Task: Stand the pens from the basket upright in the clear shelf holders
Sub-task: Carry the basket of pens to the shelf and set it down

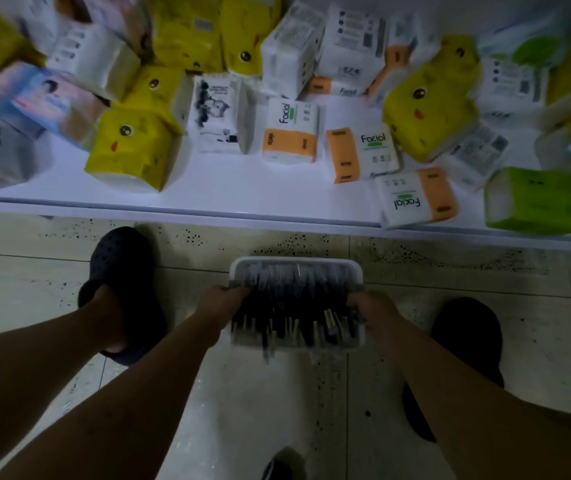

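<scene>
My L hand (pixel 221 301) and R hand (pixel 369 306) grip both ends of the white basket (pixel 296 265) of pens (pixel 287 306), low by the tissue shelf (pixel 242 188); I reckon step 1, carrying, so next I must find the clear holders, not in view.

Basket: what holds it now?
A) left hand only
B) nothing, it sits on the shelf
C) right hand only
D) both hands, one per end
D: the left hand grips the left end of the basket and the right hand its right end.

A shop: low white shelf (pixel 208 188) of packaged facial tissues (pixel 291 133).
</scene>
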### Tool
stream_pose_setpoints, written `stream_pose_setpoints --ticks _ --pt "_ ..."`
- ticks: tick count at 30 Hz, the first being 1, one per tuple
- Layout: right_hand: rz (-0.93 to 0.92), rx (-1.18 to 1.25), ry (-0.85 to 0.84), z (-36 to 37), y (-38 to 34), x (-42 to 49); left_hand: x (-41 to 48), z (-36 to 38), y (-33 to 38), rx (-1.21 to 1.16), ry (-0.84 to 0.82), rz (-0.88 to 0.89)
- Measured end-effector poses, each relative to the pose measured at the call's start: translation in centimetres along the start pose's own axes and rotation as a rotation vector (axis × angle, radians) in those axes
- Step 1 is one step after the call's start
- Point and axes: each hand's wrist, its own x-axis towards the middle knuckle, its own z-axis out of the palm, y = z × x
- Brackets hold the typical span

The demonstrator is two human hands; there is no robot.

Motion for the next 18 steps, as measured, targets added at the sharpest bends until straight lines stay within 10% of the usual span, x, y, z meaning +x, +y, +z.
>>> stream_pose_setpoints --ticks 18 --pt "-0.012 -0.101 -0.011 -0.8 -2.7 -1.7 -0.4 -0.9 1.2 0.073 -0.058 0.035"
